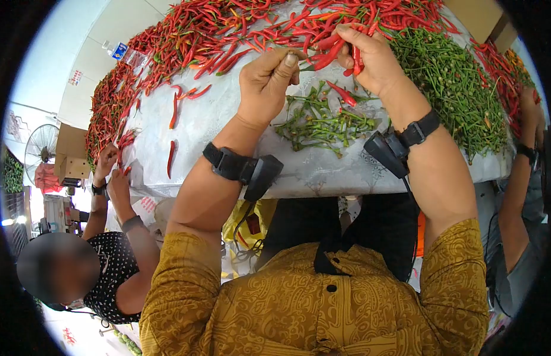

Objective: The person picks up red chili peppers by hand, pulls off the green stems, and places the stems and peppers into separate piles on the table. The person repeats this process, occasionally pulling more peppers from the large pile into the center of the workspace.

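Several red chillies [357,58] are held in my right hand [373,62], over the table's middle. My left hand [269,80] is pinched close beside it, at the green stem end of one of these chillies; whether it grips the stem is too small to tell. Below both hands lies a small heap of green stems [329,121], with a single red chilli [342,94] at its upper edge. Beyond my hands spreads a large pile of red chillies [198,29]. A big heap of green stems [450,89] sits to the right of my right hand.
The table [216,172] has a pale cover. A plastic bottle [124,52] lies at the upper left among chillies. One person [118,261] works at the left edge, another person's arm [518,196] reaches in at the right. A cardboard box [72,151] stands far left.
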The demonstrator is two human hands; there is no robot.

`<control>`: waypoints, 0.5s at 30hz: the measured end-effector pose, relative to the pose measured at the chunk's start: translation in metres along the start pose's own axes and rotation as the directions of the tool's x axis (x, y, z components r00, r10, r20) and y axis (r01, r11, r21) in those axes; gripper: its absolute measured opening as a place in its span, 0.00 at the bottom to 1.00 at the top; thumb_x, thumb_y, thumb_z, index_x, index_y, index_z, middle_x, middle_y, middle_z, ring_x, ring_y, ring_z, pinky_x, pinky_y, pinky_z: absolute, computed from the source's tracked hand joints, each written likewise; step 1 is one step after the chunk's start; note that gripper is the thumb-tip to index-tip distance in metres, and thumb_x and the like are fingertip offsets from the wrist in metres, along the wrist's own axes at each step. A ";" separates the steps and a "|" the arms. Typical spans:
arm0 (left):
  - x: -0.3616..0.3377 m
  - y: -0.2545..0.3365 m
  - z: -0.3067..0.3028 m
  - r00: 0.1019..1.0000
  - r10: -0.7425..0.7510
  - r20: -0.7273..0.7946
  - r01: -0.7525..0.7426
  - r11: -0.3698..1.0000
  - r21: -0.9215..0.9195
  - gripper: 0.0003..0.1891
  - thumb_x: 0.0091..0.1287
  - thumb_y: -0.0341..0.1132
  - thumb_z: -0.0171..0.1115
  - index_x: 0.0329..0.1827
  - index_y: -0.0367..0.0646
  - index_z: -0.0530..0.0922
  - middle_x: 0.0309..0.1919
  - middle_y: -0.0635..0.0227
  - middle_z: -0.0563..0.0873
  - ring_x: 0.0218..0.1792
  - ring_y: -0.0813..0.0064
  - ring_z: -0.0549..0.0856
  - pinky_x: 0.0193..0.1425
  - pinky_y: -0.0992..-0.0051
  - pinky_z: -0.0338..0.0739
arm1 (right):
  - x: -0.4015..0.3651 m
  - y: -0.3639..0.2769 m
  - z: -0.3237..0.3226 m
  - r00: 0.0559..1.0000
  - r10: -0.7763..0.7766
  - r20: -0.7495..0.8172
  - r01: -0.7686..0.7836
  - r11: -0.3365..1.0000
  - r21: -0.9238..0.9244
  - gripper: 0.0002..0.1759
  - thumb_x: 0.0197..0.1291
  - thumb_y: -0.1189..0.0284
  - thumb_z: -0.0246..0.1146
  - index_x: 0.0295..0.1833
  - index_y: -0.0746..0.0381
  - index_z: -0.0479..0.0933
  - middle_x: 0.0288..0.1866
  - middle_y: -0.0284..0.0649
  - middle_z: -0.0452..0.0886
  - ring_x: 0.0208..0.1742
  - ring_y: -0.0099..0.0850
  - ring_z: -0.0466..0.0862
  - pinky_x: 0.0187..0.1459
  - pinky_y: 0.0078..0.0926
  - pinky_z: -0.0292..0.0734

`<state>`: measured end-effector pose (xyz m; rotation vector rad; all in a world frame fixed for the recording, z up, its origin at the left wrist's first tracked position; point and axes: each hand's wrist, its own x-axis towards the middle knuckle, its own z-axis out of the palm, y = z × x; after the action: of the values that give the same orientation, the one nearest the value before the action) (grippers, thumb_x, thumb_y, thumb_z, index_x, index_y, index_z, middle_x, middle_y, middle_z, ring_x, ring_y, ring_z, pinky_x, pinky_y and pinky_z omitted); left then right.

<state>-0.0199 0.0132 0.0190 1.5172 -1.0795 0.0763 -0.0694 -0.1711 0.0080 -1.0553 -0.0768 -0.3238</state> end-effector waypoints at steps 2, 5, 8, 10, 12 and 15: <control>0.000 -0.004 0.000 0.997 -0.059 0.040 0.059 0.998 0.013 0.12 0.66 0.35 0.50 0.38 0.34 0.77 0.20 0.73 0.74 0.23 0.85 0.71 0.26 0.84 0.65 | 0.001 0.000 -0.002 0.999 -0.051 0.013 0.051 0.999 0.000 0.06 0.55 0.70 0.58 0.35 0.61 0.74 0.25 0.40 0.79 0.17 0.18 0.69 0.17 0.14 0.61; 0.001 -0.007 0.001 0.981 -0.162 0.111 0.156 0.986 0.056 0.12 0.65 0.36 0.51 0.37 0.34 0.77 0.20 0.73 0.74 0.23 0.85 0.71 0.26 0.84 0.65 | 0.001 -0.001 -0.001 0.994 -0.106 -0.037 0.101 0.990 -0.102 0.06 0.55 0.69 0.59 0.34 0.60 0.74 0.22 0.37 0.77 0.16 0.18 0.68 0.17 0.14 0.60; 0.000 -0.011 0.001 0.963 -0.209 0.169 0.192 0.975 0.112 0.13 0.65 0.37 0.52 0.35 0.35 0.78 0.20 0.74 0.74 0.23 0.85 0.71 0.26 0.83 0.65 | -0.001 -0.002 0.002 0.986 -0.155 -0.060 0.137 0.962 -0.236 0.07 0.54 0.68 0.60 0.33 0.60 0.73 0.18 0.32 0.74 0.16 0.17 0.68 0.18 0.14 0.60; 0.000 -0.012 0.001 0.958 -0.214 0.193 0.189 0.972 0.141 0.13 0.64 0.37 0.52 0.34 0.35 0.78 0.20 0.74 0.74 0.23 0.86 0.71 0.26 0.83 0.65 | -0.004 -0.004 0.006 0.981 -0.175 -0.081 0.144 0.944 -0.298 0.08 0.54 0.67 0.60 0.33 0.60 0.74 0.18 0.31 0.73 0.16 0.16 0.68 0.18 0.13 0.61; 0.000 -0.010 0.001 0.947 -0.245 0.209 0.202 0.957 0.208 0.13 0.64 0.37 0.53 0.33 0.35 0.78 0.19 0.74 0.74 0.22 0.86 0.70 0.26 0.83 0.64 | -0.006 -0.005 0.010 0.975 -0.196 -0.101 0.149 0.922 -0.358 0.09 0.54 0.66 0.61 0.33 0.61 0.74 0.17 0.29 0.71 0.16 0.16 0.68 0.18 0.13 0.61; 0.001 -0.012 0.001 0.923 -0.284 0.261 0.212 0.939 0.272 0.13 0.64 0.37 0.53 0.31 0.34 0.77 0.18 0.75 0.73 0.22 0.86 0.69 0.26 0.82 0.64 | -0.006 -0.005 0.013 0.965 -0.260 -0.044 0.215 0.873 -0.437 0.11 0.53 0.65 0.61 0.33 0.62 0.74 0.18 0.29 0.72 0.17 0.15 0.68 0.19 0.12 0.61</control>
<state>-0.0125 0.0105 0.0104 1.9198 -1.1309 -0.2145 -0.0750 -0.1608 0.0173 -1.4706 -0.0442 -0.6397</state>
